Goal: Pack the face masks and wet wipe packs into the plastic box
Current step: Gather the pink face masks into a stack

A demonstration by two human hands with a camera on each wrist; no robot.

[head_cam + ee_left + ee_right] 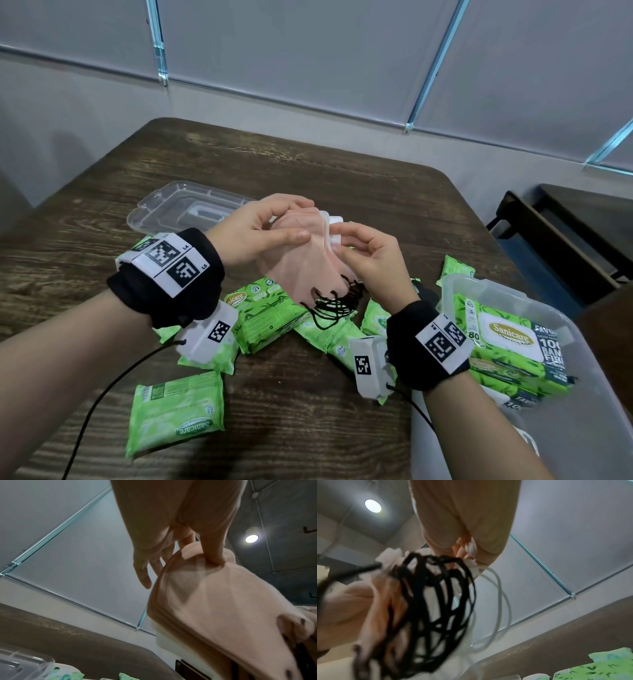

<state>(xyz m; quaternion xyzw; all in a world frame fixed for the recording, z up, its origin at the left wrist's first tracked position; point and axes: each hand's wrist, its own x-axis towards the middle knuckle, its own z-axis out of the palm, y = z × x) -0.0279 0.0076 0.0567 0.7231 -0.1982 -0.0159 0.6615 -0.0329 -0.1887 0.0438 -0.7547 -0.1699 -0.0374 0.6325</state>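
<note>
At table centre, raised above the wood, a stack of pink face masks (301, 263) is held between both hands. Left hand (260, 229) grips the stack from 9 o'clock, thumb pressed on the near face and fingers curled behind; the left wrist view confirms a thumb pressed into the pink fabric. Right hand (366, 253) pinches the stack's 3 o'clock edge, where a white mask and white loops also show in the right wrist view. Black ear loops (337, 301) dangle tangled from the lower end of the stack.

Plastic box (452, 291) sits at 4 o'clock, open. One large wet wipe pack (507, 339) lies inside it, with what appears to be a second beneath; further contents cannot be determined. No masks are visible in the box.

Outstanding: small wet wipe packs remain loose on the table (308, 164), one at 7 o'clock (176, 411), a cluster directly under the hands (270, 315), and one at 3 o'clock behind the box rim (457, 269). Clear lid (181, 209) lies apart at 11 o'clock.

Assessment: task is at an early-to-middle stage. Large packs loaded; masks in hand but not yet placed; most small packs untouched. Loops likely need gathering before the stack goes in.
</note>
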